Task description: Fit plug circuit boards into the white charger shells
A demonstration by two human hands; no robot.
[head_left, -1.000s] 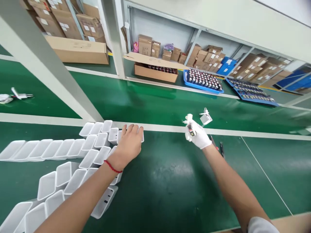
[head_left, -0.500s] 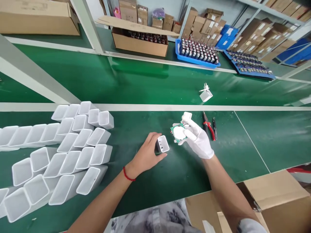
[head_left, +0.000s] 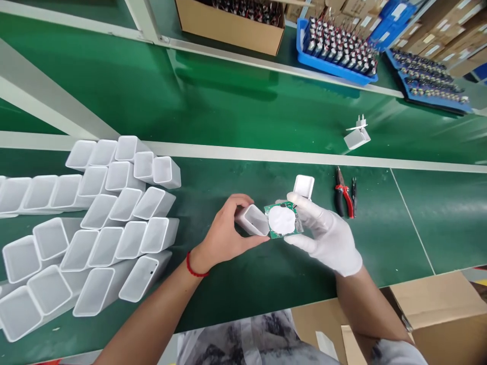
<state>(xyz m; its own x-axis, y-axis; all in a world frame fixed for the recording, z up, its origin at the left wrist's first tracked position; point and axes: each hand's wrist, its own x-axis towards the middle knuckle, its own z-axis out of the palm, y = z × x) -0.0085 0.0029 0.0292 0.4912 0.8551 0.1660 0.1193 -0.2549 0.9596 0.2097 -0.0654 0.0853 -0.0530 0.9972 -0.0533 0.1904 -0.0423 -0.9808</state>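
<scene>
My bare left hand (head_left: 230,228) is closed around a white plastic housing (head_left: 254,221), tilted with its open end facing right. In my white-gloved right hand (head_left: 327,230) I grip a green circuit board (head_left: 282,219) with a round white pad on its face. The board's left edge is at the mouth of the housing; whether it is inside cannot be made out. A small white cap (head_left: 304,186) stands out just behind the board, above my gloved fingers; how it joins the board is hidden.
Many white housings (head_left: 129,203) lie stacked at the left. Red-handled pliers (head_left: 344,193) and black tweezers (head_left: 354,196) lie at the right. A white plug piece (head_left: 357,136) sits further back. Beyond are a blue tray of parts (head_left: 337,68) and a cardboard box (head_left: 232,25). An open carton (head_left: 437,304) stands front right.
The circuit board has come to the housing's open end; before, there was a gap between them. The housing has turned so its mouth faces the board. The view has shifted lower and closer.
</scene>
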